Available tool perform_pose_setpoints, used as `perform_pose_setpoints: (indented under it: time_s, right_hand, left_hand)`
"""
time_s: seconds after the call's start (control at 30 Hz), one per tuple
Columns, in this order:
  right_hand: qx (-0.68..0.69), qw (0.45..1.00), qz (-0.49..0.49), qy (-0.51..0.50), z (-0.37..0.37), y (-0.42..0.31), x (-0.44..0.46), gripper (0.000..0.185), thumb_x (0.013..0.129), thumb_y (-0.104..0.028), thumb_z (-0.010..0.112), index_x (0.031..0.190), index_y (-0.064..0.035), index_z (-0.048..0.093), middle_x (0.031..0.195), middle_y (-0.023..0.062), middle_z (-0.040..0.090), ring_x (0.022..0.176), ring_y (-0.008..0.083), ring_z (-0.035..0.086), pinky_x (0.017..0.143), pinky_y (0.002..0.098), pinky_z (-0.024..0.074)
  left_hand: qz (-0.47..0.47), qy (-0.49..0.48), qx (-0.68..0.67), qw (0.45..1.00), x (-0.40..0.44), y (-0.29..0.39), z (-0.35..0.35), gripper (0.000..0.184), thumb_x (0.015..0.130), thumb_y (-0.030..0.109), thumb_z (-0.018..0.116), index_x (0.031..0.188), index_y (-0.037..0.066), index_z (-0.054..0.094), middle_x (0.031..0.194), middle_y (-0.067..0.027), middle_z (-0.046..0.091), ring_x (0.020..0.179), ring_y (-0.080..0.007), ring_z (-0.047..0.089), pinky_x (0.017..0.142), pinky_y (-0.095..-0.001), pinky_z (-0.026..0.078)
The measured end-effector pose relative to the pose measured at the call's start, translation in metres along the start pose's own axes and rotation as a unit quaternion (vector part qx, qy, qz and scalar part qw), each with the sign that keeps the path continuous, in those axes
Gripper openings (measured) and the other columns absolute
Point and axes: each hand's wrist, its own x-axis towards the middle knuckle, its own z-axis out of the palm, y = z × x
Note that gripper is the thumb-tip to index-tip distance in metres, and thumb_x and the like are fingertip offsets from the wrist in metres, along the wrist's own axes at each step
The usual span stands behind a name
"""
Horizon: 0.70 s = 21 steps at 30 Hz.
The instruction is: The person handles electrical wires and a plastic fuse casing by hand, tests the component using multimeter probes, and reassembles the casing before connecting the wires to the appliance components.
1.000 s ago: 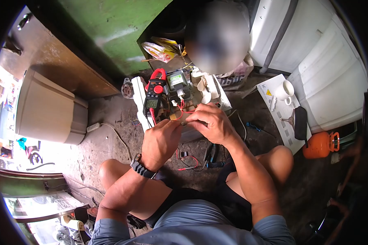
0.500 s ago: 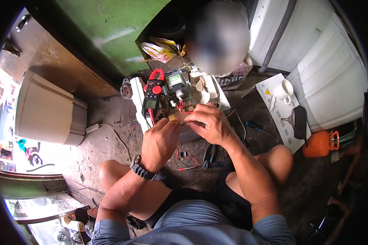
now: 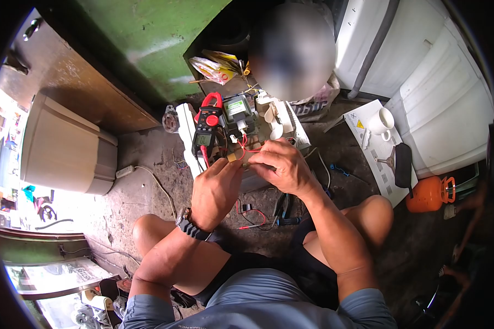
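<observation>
Close together at the front of the opened appliance, both hands are in a pinch. My left hand [image 3: 217, 187], with a dark watch [image 3: 191, 225] on its wrist, has its fingertips closed on something too small to make out. To its right, my right hand [image 3: 284, 167] also pinches, its thumb and index finger hiding what they hold. Thin red wires [image 3: 243, 143] run from a white connector [image 3: 242, 126] toward the fingers. A red and black clamp meter [image 3: 207, 122] rests just beyond my left hand. Beside it sits a dark transformer-like block [image 3: 238, 109] with a green-white label.
Pliers [image 3: 282, 208] and a red test probe [image 3: 252, 226] lie on the floor between the legs. On the right are a white panel [image 3: 381, 170] with a mug [image 3: 379, 120], and an orange gas canister [image 3: 425, 193]. A power strip [image 3: 125, 172] lies left.
Both hands stay almost where they were, still pinching close together. The right fingers have shifted very slightly; the meter and wires look the same apart from a small view shift.
</observation>
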Motion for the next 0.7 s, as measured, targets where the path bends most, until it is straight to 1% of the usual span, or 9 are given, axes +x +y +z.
perform_pose_setpoints:
  time_s: [0.13,0.2,0.33,0.47,0.53,0.63,0.7]
  right_hand:
    - [-0.002,1.000,0.001,-0.009,-0.0009,-0.0003,0.0000,0.022,0.086,-0.009,0.090,0.103,-0.0138,0.076,0.089,0.0007,0.067,0.083,0.0239,0.066,0.083,0.0392,0.0495]
    - [-0.004,1.000,-0.001,-0.011,-0.0025,-0.0021,0.0016,0.022,0.086,-0.009,0.089,0.103,-0.0136,0.076,0.089,0.0007,0.066,0.083,0.0240,0.066,0.083,0.0392,0.0494]
    - [-0.005,1.000,-0.007,-0.018,-0.0033,-0.0026,0.0013,0.021,0.087,-0.007,0.087,0.104,-0.0129,0.076,0.090,0.0012,0.067,0.084,0.0252,0.067,0.084,0.0397,0.0496]
    - [0.007,1.000,-0.005,-0.010,-0.0013,0.0013,-0.0005,0.022,0.087,-0.006,0.087,0.106,-0.0126,0.076,0.090,0.0020,0.068,0.084,0.0264,0.067,0.085,0.0403,0.0500]
    - [0.023,1.000,-0.001,-0.010,-0.0009,0.0011,0.0004,0.021,0.088,-0.001,0.085,0.106,-0.0097,0.078,0.093,0.0045,0.070,0.085,0.0283,0.066,0.081,0.0415,0.0501]
    - [0.024,1.000,0.004,-0.010,-0.0035,-0.0020,0.0015,0.020,0.089,-0.003,0.085,0.106,-0.0102,0.078,0.093,0.0047,0.070,0.084,0.0283,0.066,0.080,0.0410,0.0496]
    - [0.028,1.000,0.007,-0.008,-0.0042,-0.0035,0.0021,0.019,0.090,-0.005,0.085,0.107,-0.0105,0.078,0.092,0.0046,0.070,0.084,0.0282,0.065,0.080,0.0408,0.0493]
  left_hand:
    - [0.004,0.000,-0.001,1.000,0.0000,-0.0006,0.0010,0.017,0.100,0.010,0.074,0.116,0.005,0.074,0.092,-0.0116,0.068,0.079,-0.0353,0.073,0.069,-0.0457,0.060]
    - [0.010,0.021,0.001,1.000,0.0009,-0.0005,0.0019,0.014,0.098,0.007,0.078,0.112,0.005,0.078,0.090,-0.0100,0.071,0.077,-0.0335,0.073,0.067,-0.0435,0.059]
    - [0.024,0.028,-0.006,0.999,0.0023,-0.0011,0.0024,0.014,0.098,0.005,0.078,0.111,0.004,0.077,0.090,-0.0103,0.070,0.077,-0.0337,0.073,0.067,-0.0433,0.059]
    - [0.007,0.016,-0.022,1.000,0.0067,0.0009,-0.0016,0.012,0.099,0.006,0.077,0.111,0.004,0.078,0.090,-0.0110,0.069,0.077,-0.0343,0.073,0.067,-0.0439,0.058]
    - [0.002,0.015,-0.019,1.000,0.0075,0.0011,-0.0044,0.012,0.099,0.006,0.076,0.111,0.004,0.078,0.090,-0.0113,0.069,0.078,-0.0346,0.073,0.068,-0.0441,0.058]
    - [-0.009,0.014,-0.049,0.999,0.0076,0.0017,-0.0068,0.014,0.099,0.007,0.076,0.112,0.003,0.079,0.090,-0.0124,0.069,0.078,-0.0351,0.072,0.068,-0.0435,0.057]
    - [-0.028,-0.005,-0.063,0.998,0.0064,-0.0002,-0.0069,0.016,0.099,0.007,0.076,0.114,0.003,0.079,0.090,-0.0135,0.069,0.077,-0.0354,0.071,0.069,-0.0423,0.056]
